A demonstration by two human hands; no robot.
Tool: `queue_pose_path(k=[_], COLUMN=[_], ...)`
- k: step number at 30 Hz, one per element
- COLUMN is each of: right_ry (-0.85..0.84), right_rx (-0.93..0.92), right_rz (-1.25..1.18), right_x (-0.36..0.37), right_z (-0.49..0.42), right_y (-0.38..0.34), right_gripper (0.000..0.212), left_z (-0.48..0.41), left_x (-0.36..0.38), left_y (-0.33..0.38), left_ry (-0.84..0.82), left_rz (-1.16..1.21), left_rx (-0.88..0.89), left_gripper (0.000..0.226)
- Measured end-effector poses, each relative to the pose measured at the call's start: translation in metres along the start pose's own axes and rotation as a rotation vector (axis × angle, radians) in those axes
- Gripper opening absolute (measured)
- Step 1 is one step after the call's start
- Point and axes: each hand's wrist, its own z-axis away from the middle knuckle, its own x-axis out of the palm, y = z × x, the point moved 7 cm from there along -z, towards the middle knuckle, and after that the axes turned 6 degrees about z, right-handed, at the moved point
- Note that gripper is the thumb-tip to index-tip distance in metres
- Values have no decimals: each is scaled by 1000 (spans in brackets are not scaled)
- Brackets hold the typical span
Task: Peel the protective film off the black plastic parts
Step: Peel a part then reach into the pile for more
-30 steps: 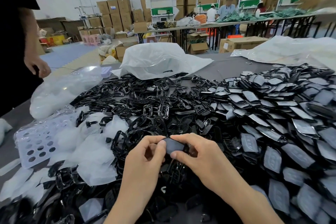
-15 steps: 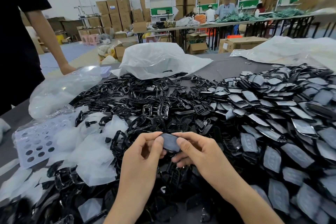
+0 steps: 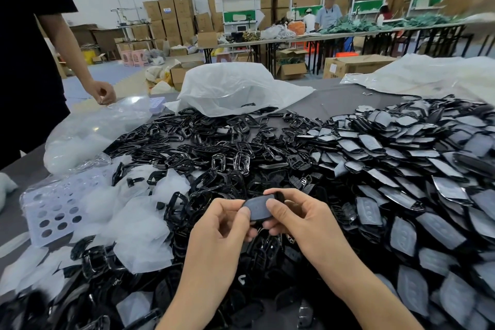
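I hold one black plastic part [image 3: 257, 207], covered with greyish film, just above the table's middle. My left hand [image 3: 223, 228] pinches its left end between thumb and fingers. My right hand [image 3: 297, 218] pinches its right end, thumb on top. A big heap of film-covered black parts [image 3: 417, 169] fills the right side. Black frame-shaped parts [image 3: 214, 147] lie piled in the middle. Peeled pieces of whitish film [image 3: 139, 225] lie in a loose heap to the left of my hands.
A white perforated tray [image 3: 53, 211] lies at the left under film scraps. Clear plastic bags [image 3: 91, 131] and a white bag [image 3: 230, 88] sit at the back of the grey table [image 3: 329, 104]. Another person's hand [image 3: 103, 92] hangs over the far left bag.
My hands have shifted their grip on the part slightly, staying in the same place. The other person's hand at the far left dropped to the clear bag, then came back into view above it.
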Motion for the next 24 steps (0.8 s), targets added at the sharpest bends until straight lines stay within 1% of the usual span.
queue_pose_path(k=[5, 8, 11, 14, 16, 20, 22, 23, 24], right_ry=[6, -5, -59, -93, -94, -123, -79, -17, 82], right_rx=[20, 19, -10, -31, -26, -10, -24, -44, -68], right_rz=[-72, -76, 3, 135, 157, 169, 187, 180, 145], right_x=[2, 4, 9, 11, 9, 10, 4, -7, -26], right_z=[0, 1, 3, 5, 5, 9, 9, 5, 0], right_y=[1, 2, 1, 0, -2, -3, -9, -16, -24], right_gripper=[11, 11, 17, 14, 13, 18, 18, 12, 4], left_z=[1, 1, 0, -1, -1, 0, -1, -1, -2], left_x=[1, 2, 5, 5, 7, 8, 6, 4, 2], left_y=[1, 0, -2, -8, -12, -16, -19, -20, -20], left_ry=[-2, -1, -25, -33, -63, -83, -31, 0, 24], left_rz=[12, 57, 115, 156, 227, 294, 345, 359, 358], left_rx=[15, 0, -27, -68, -117, -168, -194, -202, -203], left_gripper=[7, 11, 13, 12, 9, 18, 21, 24, 24])
